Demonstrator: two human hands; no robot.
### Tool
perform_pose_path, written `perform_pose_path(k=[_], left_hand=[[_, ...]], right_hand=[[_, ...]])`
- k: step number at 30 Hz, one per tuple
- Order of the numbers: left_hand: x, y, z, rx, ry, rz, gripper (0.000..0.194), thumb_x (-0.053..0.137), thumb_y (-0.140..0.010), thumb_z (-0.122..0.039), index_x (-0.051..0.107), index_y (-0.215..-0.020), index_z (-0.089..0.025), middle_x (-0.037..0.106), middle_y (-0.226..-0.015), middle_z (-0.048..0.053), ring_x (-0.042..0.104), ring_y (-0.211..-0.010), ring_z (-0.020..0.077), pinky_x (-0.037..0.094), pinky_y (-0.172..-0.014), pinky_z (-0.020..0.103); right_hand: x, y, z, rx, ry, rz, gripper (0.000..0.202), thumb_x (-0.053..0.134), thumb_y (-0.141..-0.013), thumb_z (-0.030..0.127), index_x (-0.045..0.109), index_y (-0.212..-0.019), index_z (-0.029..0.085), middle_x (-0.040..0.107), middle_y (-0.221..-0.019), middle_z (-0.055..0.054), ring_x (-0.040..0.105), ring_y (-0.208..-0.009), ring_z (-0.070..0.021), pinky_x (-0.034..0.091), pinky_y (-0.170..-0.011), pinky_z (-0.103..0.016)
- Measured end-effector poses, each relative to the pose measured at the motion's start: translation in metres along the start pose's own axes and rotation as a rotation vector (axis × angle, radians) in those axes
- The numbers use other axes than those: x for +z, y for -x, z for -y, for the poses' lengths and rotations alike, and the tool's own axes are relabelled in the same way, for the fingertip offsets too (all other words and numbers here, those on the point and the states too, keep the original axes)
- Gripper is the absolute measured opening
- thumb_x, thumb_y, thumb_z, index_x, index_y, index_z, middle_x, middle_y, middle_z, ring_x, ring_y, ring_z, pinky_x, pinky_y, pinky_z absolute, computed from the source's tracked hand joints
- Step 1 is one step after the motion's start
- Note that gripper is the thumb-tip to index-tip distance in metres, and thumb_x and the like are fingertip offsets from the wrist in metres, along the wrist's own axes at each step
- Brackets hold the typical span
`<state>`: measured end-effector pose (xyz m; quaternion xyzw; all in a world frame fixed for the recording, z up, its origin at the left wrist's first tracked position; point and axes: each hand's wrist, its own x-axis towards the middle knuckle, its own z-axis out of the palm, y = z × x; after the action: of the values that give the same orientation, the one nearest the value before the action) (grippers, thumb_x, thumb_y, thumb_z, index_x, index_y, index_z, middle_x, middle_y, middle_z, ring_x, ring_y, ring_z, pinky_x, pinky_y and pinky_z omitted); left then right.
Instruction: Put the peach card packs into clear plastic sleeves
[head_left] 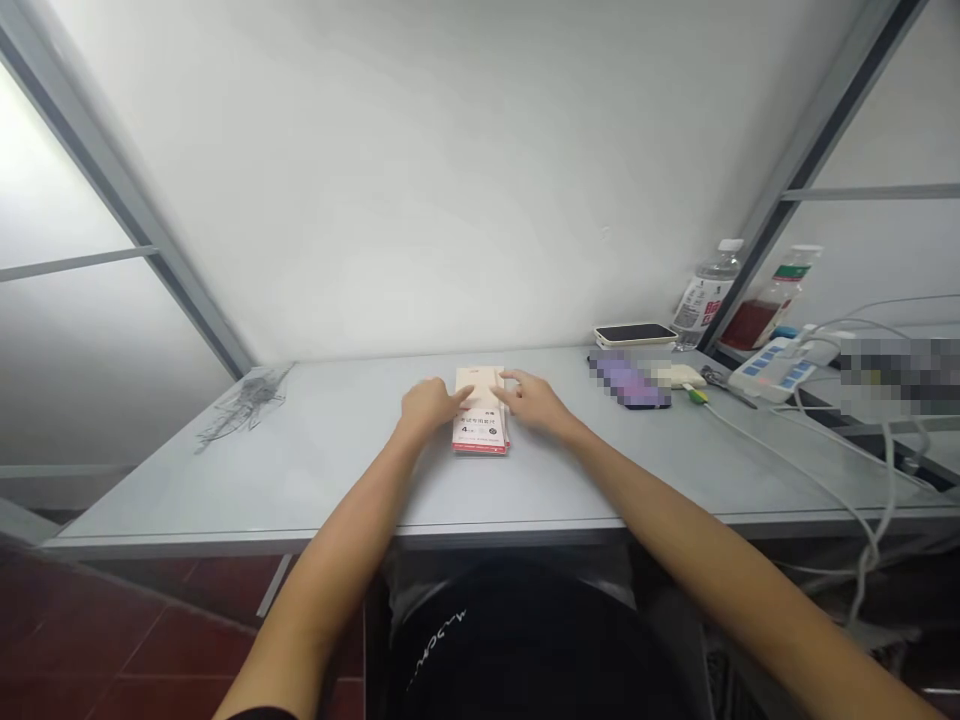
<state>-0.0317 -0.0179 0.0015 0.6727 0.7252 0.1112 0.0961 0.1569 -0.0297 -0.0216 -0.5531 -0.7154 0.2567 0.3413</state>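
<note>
A small stack of flat white-and-red packets (480, 432) with printed Chinese text and a large "4" lies on the grey table, its layers slightly offset at the right edge. My left hand (431, 405) grips the left side, thumb reaching over the top packet and the other fingers curled. On the opposite side, my right hand (534, 402) holds the right edge with thumb and index finger. The packets sit between both hands, and the fingers' undersides are hidden.
A tangle of thin dark strands (251, 400) lies at the table's left. To the right are a phone (636, 335), a blurred purple item (628, 378), a white adapter with cable (679, 376), a metal tool (727, 385), bottles (705, 298) and a power strip (784, 368).
</note>
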Motion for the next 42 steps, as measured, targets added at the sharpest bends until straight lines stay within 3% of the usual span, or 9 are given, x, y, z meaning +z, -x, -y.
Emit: perform_pose_path(k=[4, 8, 13, 16, 22, 26, 34, 37, 42], left_hand=[[-0.009, 0.002, 0.002, 0.105, 0.238, -0.084, 0.056, 0.038, -0.072, -0.072, 0.042, -0.051, -0.02, 0.051, -0.054, 0.005, 0.051, -0.054, 0.0181, 0.031, -0.051, 0.029], [-0.011, 0.008, -0.002, 0.282, 0.415, -0.072, 0.055, 0.041, -0.073, -0.068, 0.037, -0.048, -0.02, 0.046, -0.048, 0.001, 0.041, -0.047, 0.0124, 0.025, -0.046, 0.027], [-0.004, 0.014, -0.009, 0.387, 0.391, -0.006, 0.053, 0.043, -0.075, -0.063, 0.038, -0.047, -0.019, 0.049, -0.05, 0.002, 0.042, -0.046, 0.0119, 0.024, -0.046, 0.026], [-0.001, 0.013, -0.009, 0.344, 0.297, 0.009, 0.051, 0.04, -0.076, -0.063, 0.042, -0.05, -0.019, 0.052, -0.053, 0.003, 0.046, -0.05, 0.0138, 0.027, -0.048, 0.026], [0.001, 0.008, -0.003, 0.018, 0.008, -0.013, 0.052, 0.053, -0.064, -0.065, 0.057, -0.082, -0.016, 0.064, -0.087, 0.017, 0.06, -0.082, 0.0299, 0.039, -0.064, 0.032], [0.003, 0.006, -0.001, 0.039, 0.007, 0.056, 0.039, 0.051, -0.072, -0.052, 0.06, -0.083, -0.016, 0.065, -0.09, 0.019, 0.061, -0.085, 0.0306, 0.042, -0.068, 0.034], [0.001, 0.007, -0.003, 0.136, 0.007, -0.039, 0.028, 0.043, -0.08, -0.038, 0.056, -0.071, -0.015, 0.063, -0.079, 0.016, 0.06, -0.078, 0.0291, 0.04, -0.066, 0.035], [-0.001, 0.011, -0.007, 0.198, 0.015, -0.087, 0.034, 0.034, -0.084, -0.042, 0.053, -0.072, -0.017, 0.062, -0.08, 0.013, 0.059, -0.076, 0.026, 0.038, -0.064, 0.033], [0.001, 0.02, -0.017, 0.367, 0.13, -0.164, 0.037, 0.029, -0.087, -0.05, 0.049, -0.078, -0.02, 0.062, -0.078, 0.008, 0.056, -0.068, 0.0205, 0.033, -0.059, 0.029]], right_hand=[[-0.011, 0.002, 0.003, -0.032, -0.125, -0.059, 0.042, 0.048, -0.082, 0.048, 0.057, -0.111, 0.017, 0.055, -0.053, 0.003, 0.048, -0.043, -0.0114, 0.041, -0.049, -0.025], [-0.013, 0.006, 0.01, -0.094, -0.146, -0.094, 0.037, 0.049, -0.08, 0.05, 0.062, -0.093, 0.018, 0.054, -0.051, 0.003, 0.047, -0.042, -0.0114, 0.039, -0.049, -0.026], [-0.01, 0.013, 0.022, -0.185, -0.115, -0.022, 0.036, 0.045, -0.082, 0.05, 0.063, -0.076, 0.018, 0.054, -0.054, 0.002, 0.044, -0.043, -0.0102, 0.036, -0.048, -0.025], [-0.01, 0.013, 0.023, -0.18, -0.077, -0.012, 0.037, 0.044, -0.083, 0.049, 0.062, -0.072, 0.018, 0.054, -0.054, 0.002, 0.045, -0.044, -0.0102, 0.035, -0.049, -0.024], [-0.009, 0.008, 0.011, 0.003, 0.102, 0.066, 0.031, 0.047, -0.082, 0.044, 0.06, -0.068, 0.019, 0.06, -0.054, -0.001, 0.05, -0.043, -0.0125, 0.036, -0.05, -0.026], [-0.006, 0.007, 0.006, 0.04, 0.156, 0.111, 0.026, 0.054, -0.078, 0.041, 0.061, -0.066, 0.019, 0.06, -0.051, -0.002, 0.05, -0.042, -0.0127, 0.035, -0.049, -0.026], [-0.004, 0.005, 0.005, 0.056, 0.066, 0.03, 0.032, 0.051, -0.08, 0.047, 0.061, -0.069, 0.019, 0.065, -0.059, -0.004, 0.054, -0.047, -0.0137, 0.038, -0.049, -0.026], [-0.004, 0.004, 0.008, 0.08, -0.094, 0.01, 0.037, 0.054, -0.076, 0.052, 0.063, -0.069, 0.016, 0.068, -0.072, -0.006, 0.06, -0.063, -0.0169, 0.041, -0.052, -0.024], [-0.001, 0.006, 0.018, 0.116, -0.629, 0.142, 0.036, 0.065, -0.07, 0.048, 0.066, -0.082, 0.014, 0.068, -0.077, -0.008, 0.063, -0.068, -0.0188, 0.049, -0.058, -0.027]])
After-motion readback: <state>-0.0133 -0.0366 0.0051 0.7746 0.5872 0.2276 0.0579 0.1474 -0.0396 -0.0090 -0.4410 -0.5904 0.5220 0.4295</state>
